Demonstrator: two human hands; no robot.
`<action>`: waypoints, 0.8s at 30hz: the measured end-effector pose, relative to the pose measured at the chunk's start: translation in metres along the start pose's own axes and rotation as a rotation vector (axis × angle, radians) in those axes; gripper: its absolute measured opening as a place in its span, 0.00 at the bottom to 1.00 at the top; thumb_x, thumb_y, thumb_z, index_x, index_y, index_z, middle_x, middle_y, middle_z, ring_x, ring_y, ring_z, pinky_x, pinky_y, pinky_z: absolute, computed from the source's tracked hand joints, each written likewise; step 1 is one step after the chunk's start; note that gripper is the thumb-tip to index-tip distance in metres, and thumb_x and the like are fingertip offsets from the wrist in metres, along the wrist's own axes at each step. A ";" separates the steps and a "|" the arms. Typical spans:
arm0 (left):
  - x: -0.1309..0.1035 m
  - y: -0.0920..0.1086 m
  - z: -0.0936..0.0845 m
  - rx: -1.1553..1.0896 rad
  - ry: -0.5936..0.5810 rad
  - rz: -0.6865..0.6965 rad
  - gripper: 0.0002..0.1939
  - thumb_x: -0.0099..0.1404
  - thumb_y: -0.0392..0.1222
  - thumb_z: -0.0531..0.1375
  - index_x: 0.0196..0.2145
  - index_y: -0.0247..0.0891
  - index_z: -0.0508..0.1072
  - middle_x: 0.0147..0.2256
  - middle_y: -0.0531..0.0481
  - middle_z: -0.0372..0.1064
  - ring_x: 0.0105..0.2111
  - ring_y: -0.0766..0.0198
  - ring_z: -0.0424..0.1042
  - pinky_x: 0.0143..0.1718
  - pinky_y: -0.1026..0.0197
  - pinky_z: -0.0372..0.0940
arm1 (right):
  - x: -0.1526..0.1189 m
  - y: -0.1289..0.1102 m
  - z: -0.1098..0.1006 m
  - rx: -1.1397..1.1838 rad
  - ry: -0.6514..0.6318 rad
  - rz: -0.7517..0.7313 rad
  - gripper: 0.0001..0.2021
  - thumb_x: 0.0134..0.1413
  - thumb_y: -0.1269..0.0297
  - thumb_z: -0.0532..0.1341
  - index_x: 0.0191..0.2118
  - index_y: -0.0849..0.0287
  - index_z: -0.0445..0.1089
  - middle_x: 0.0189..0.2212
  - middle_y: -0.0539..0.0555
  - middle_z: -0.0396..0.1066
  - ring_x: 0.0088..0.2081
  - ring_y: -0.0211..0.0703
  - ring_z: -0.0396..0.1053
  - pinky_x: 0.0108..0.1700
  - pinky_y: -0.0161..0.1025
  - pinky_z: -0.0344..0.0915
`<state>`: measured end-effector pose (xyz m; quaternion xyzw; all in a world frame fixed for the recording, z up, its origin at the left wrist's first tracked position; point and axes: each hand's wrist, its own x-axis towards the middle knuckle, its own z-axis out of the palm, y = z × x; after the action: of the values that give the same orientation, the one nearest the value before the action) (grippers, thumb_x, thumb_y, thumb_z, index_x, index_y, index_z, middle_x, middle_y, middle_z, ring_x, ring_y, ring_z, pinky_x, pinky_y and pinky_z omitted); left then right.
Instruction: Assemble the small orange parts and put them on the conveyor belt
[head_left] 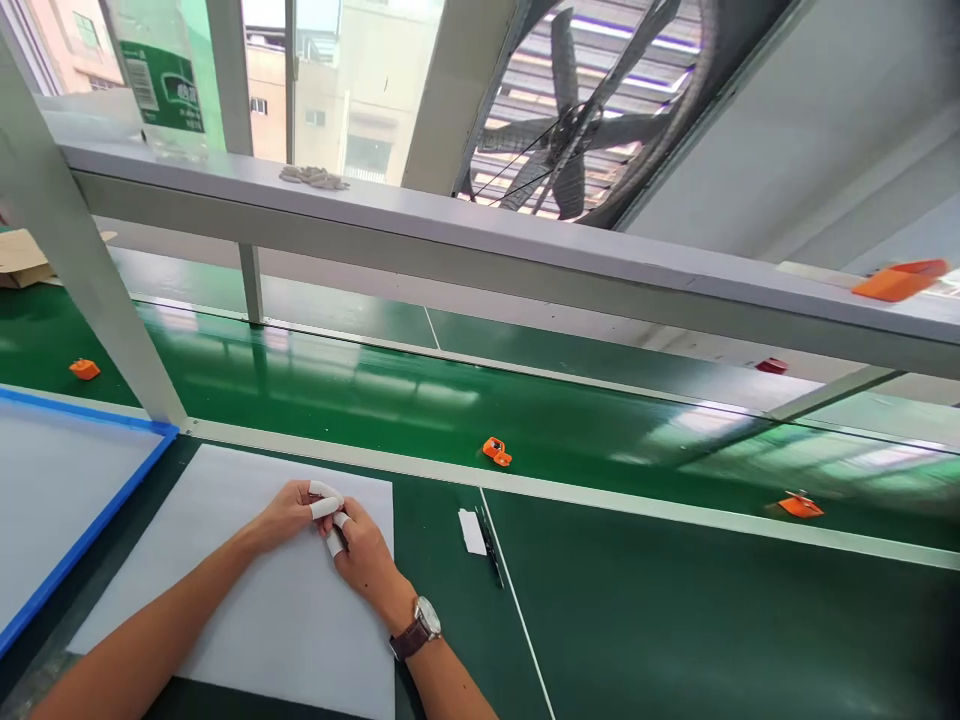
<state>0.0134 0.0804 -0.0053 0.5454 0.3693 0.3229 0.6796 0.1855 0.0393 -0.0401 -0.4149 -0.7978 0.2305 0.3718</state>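
Over a white sheet on the dark green bench, my two hands meet fingertip to fingertip. White finger cots cover the thumb and index finger of my left hand, which is closed in a pinch. My right hand pinches at the same spot, with white cots on its fingers too and a wristwatch on its wrist. Whatever lies between the fingertips, if anything, is hidden. Right of the sheet are a small white card and thin black tweezers-like tools.
Beyond a pale rail runs a glossy green belt with orange plastic parts. A blue-edged white tray lies left. The shelf above bears a bottle, a pile of finger cots and an orange piece.
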 end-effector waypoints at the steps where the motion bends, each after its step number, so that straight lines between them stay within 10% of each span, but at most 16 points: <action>1: 0.000 -0.001 0.000 -0.010 0.009 0.005 0.15 0.63 0.51 0.65 0.32 0.33 0.77 0.23 0.51 0.71 0.24 0.66 0.67 0.30 0.64 0.62 | 0.000 -0.001 -0.001 0.011 -0.008 0.002 0.14 0.54 0.81 0.55 0.39 0.57 0.71 0.44 0.58 0.69 0.46 0.47 0.70 0.50 0.45 0.71; 8: -0.005 0.000 -0.001 -0.026 -0.010 0.007 0.15 0.62 0.50 0.65 0.33 0.33 0.79 0.26 0.49 0.73 0.27 0.64 0.70 0.33 0.62 0.65 | 0.002 0.000 -0.036 -0.088 -0.196 0.116 0.17 0.55 0.78 0.56 0.45 0.52 0.74 0.46 0.52 0.74 0.41 0.42 0.73 0.45 0.38 0.71; 16: -0.003 -0.008 -0.004 0.000 -0.030 -0.031 0.13 0.62 0.49 0.64 0.35 0.35 0.80 0.28 0.48 0.75 0.29 0.62 0.71 0.35 0.60 0.66 | 0.021 0.089 -0.136 -0.480 0.295 0.556 0.26 0.60 0.59 0.58 0.61 0.68 0.63 0.62 0.70 0.58 0.64 0.63 0.53 0.64 0.58 0.52; 24: -0.001 -0.010 -0.006 -0.005 -0.074 -0.026 0.15 0.61 0.51 0.64 0.36 0.36 0.80 0.29 0.48 0.76 0.30 0.60 0.73 0.37 0.58 0.67 | 0.036 0.150 -0.172 -0.584 0.352 0.847 0.22 0.60 0.59 0.65 0.56 0.64 0.67 0.57 0.66 0.64 0.57 0.59 0.64 0.59 0.58 0.62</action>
<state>0.0078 0.0808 -0.0160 0.5501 0.3503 0.2946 0.6984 0.3806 0.1621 -0.0206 -0.8185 -0.5173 0.0558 0.2438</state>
